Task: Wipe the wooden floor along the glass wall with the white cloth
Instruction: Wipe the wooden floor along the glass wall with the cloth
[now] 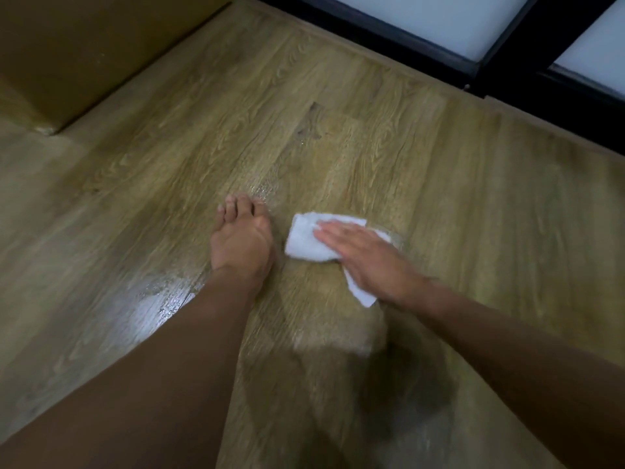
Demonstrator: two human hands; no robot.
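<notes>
Presses the cloth (304, 240) onto the floor (456, 198) under the right hand (368, 262), fingers (333, 234) straight and close together, probably to spread weight evenly. Just past the fingertips, a bare foot (241, 242). Glass wall (439, 18) well off on the little-finger side. Left hand out of view.

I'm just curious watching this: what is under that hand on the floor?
A white cloth lies under the right hand, which presses flat on it. Under the cloth is the wooden floor. The cloth's middle and the floor beneath it are covered.
</notes>
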